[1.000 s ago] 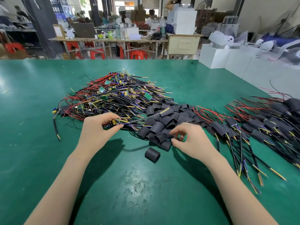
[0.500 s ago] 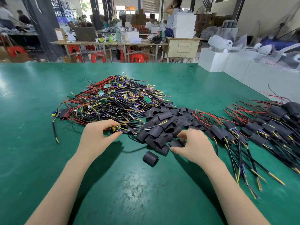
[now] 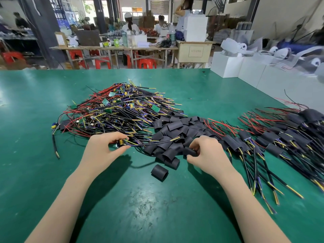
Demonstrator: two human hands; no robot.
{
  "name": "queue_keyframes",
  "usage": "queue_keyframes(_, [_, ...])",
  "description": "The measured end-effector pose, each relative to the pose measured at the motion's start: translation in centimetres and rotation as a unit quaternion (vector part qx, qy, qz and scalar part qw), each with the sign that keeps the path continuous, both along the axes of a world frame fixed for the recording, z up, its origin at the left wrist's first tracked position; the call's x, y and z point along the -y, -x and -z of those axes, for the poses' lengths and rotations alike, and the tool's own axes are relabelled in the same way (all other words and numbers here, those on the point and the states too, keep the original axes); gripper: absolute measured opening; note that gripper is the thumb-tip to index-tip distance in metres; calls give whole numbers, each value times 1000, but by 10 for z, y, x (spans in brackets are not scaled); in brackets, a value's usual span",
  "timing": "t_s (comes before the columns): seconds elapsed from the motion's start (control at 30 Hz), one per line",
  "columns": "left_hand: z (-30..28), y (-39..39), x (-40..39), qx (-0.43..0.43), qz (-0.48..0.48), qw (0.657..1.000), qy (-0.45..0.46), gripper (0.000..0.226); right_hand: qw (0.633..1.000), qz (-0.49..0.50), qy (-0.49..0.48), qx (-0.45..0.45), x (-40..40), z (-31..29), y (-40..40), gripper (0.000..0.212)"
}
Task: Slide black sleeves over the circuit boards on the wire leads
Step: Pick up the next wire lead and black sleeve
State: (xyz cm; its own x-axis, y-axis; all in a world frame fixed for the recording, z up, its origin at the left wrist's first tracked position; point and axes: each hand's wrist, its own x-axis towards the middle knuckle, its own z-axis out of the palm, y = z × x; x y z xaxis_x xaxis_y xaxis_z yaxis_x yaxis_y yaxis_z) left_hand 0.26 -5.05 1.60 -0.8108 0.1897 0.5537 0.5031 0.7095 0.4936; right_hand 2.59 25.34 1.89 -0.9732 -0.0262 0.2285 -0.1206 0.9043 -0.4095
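Two hands: left pinching circuit board, right gripping black sleeve.

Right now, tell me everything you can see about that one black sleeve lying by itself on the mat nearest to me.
The lone black sleeve is a short, matte tube, apparently soft plastic or rubber, slightly flattened. It lies on its side on the green mat, its open end facing lower right. It sits apart, just in front of the pile of sleeves, between the two forearms. Neither hand touches it, and no wire or board is visibly inside.
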Motion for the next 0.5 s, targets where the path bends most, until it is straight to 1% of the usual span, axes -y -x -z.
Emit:
queue_keyframes(0.13, [-1, -1, -1, 9, 8, 1000, -20, 24, 998, -21, 29, -57, -7, -6, 1, 11])
queue_keyframes(0.27, [-3, -1, -3, 10, 14, 999, -27, 24, 991, -29, 43, -123, -9, -7, 2, 12])
queue_keyframes(0.43, [-3, -2, -7, 20, 28, 999, -34, 24, 983, -55, 57, -163, -8, -8, 1, 15])
queue_keyframes(0.5, [-3, -3, -7, 25, 31, 999, -24, 23, 983, -74, 50, -162, -7, -9, -1, 17])
